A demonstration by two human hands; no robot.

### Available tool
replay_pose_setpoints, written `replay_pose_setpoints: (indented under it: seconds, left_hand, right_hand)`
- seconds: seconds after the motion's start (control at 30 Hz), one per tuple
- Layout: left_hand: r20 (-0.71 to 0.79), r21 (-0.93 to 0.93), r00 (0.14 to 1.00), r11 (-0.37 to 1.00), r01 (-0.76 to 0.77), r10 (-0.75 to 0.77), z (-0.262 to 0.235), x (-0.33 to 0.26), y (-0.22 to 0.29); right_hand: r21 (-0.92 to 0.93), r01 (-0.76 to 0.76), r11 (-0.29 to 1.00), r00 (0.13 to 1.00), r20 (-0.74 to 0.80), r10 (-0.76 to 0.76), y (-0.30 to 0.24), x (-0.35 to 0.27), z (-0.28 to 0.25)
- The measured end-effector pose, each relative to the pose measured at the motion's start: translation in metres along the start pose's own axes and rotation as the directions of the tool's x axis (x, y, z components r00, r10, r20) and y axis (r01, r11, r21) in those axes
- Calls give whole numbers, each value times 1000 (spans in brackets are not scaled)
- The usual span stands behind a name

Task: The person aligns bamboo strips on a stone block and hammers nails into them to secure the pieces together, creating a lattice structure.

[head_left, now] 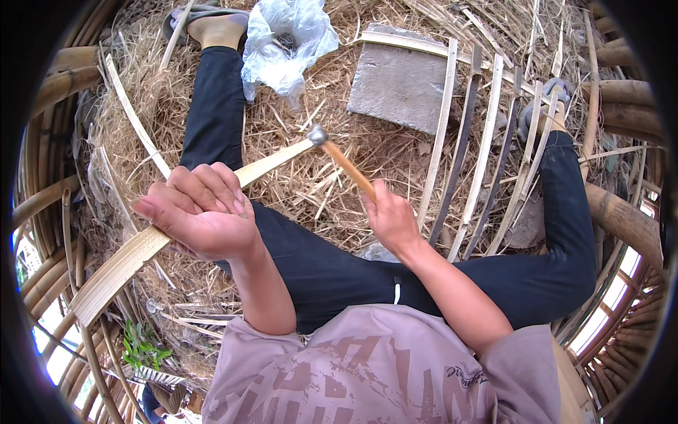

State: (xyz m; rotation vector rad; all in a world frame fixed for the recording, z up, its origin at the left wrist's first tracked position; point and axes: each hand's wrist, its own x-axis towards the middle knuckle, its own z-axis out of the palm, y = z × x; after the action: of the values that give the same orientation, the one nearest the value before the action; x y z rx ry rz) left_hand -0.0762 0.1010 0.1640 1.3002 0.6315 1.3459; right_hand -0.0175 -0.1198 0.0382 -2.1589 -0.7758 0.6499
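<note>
My left hand (205, 212) is closed round a long, pale bamboo strip (116, 272), with the fingers curled and the wrist turned up. The strip slants from the lower left up to the middle, and part of it is hidden behind the hand. In my right hand (394, 222) is a hammer (346, 168), gripped by its wooden handle. Its small metal head overlaps the far end of the strip in this view; whether they touch I cannot tell.
Several slats (484, 148) lie side by side at the right, crossed by a bamboo strip near their far ends. Beyond my hands are a grey slab (399, 81) and a crumpled clear plastic bag (286, 49). Dry shavings (304, 184) cover the ground between my legs. Bamboo poles (628, 219) surround the space.
</note>
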Motion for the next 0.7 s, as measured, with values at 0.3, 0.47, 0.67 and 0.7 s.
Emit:
replay_pose_setpoints:
  seconds: [0.3, 0.47, 0.67, 0.7]
  left_hand:
    - [8, -6, 1000, 1000, -10, 10, 1, -1, -2]
    - [-120, 40, 993, 999, 17, -12, 0, 0, 4]
    - [-87, 44, 996, 999, 0, 4, 4, -1, -1]
    - [-103, 67, 995, 998, -6, 13, 3, -1, -1]
  right_hand:
    - [-62, -60, 996, 991, 116, 67, -3, 5, -2]
    - [0, -53, 999, 998, 16, 53, -3, 0, -3]
    - [-97, -131, 987, 974, 174, 147, 6, 6, 0]
    - [-93, -107, 990, 986, 121, 118, 8, 4, 2]
